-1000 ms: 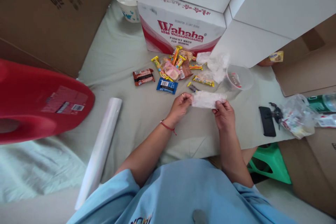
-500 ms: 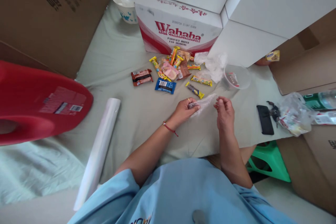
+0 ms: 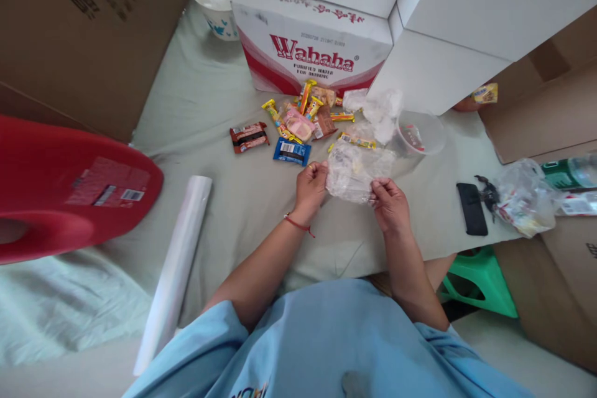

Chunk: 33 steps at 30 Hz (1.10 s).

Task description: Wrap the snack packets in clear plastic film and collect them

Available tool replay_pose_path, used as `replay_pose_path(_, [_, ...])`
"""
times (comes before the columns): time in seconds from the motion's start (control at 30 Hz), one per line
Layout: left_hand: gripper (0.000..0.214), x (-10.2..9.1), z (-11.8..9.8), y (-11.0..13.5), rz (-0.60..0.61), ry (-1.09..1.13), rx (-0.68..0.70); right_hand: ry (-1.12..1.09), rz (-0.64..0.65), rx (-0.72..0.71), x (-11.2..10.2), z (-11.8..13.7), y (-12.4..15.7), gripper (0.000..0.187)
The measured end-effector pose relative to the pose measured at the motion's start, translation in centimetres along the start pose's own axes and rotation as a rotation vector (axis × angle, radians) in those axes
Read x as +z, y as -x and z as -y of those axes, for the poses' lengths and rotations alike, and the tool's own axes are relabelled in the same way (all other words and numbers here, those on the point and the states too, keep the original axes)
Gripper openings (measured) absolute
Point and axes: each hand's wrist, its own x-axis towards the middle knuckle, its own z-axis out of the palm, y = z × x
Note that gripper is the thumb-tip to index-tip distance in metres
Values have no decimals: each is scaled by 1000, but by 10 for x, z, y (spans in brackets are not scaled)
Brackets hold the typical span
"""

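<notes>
My left hand (image 3: 311,189) and my right hand (image 3: 390,203) each pinch an edge of a clear plastic bag (image 3: 354,170), holding it spread between them just above the cloth-covered table (image 3: 219,124). Something small and dark shows inside the bag, too faint to name. Right behind the bag lies a heap of wrapped snacks (image 3: 308,119), with a blue packet (image 3: 291,152) and a brown-red packet (image 3: 249,136) nearest my left hand. A round clear plastic tub (image 3: 420,134) stands beside crumpled clear plastic (image 3: 380,109) on the right of the heap.
A Wahaha water carton (image 3: 312,50) and white boxes (image 3: 466,18) stand behind the snacks. A roll of clear plastic (image 3: 175,264) lies at left by a red plastic stool (image 3: 65,186). A black phone (image 3: 471,208) and a filled bag (image 3: 525,199) lie at right.
The bag was a narrow strip stretched between my hands, then bunched in my left hand. Now both hands hold it spread wide, lifted slightly toward the snack heap.
</notes>
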Motion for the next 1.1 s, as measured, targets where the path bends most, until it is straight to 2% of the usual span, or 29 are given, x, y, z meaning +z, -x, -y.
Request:
replay_pose_path(0.1, [42,-2,-2,-1,-55,5,15,4,-30,-10,-4,2,-1,48])
replay_pose_path(0.2, [39,-4,-11,7,-132,-75,183,11,-82,-68,-4,3,1,49])
replay_pose_path(0.27, [44,-4,-17,13,-64,-139,279,18,-67,-99,-5,5,3,47])
replay_pose_path(0.37, [55,0,-19,21,105,-198,316,54,-4,-118,-4,9,6,46])
replay_pose_path(0.53, [57,7,-13,28,102,-245,312,59,11,-128,0,14,14,46])
replay_pose_path(0.63, [70,9,-10,29,177,-235,258,27,33,-147,1,15,17,45])
replay_pose_path(0.67, [66,9,-9,28,215,-220,220,14,36,-148,1,16,18,46])
replay_pose_path(0.77, [33,6,-8,22,266,-126,73,-60,0,-134,-2,19,16,50])
replay_pose_path(0.83, [27,1,-9,16,188,-12,3,-126,-44,-122,-7,24,14,53])
replay_pose_path(0.97, [35,-13,-16,7,-19,257,-105,-186,-79,-106,-26,30,10,55])
replay_pose_path(1.1, [40,-29,-25,17,-56,329,-183,-117,-34,-31,-45,21,9,52])
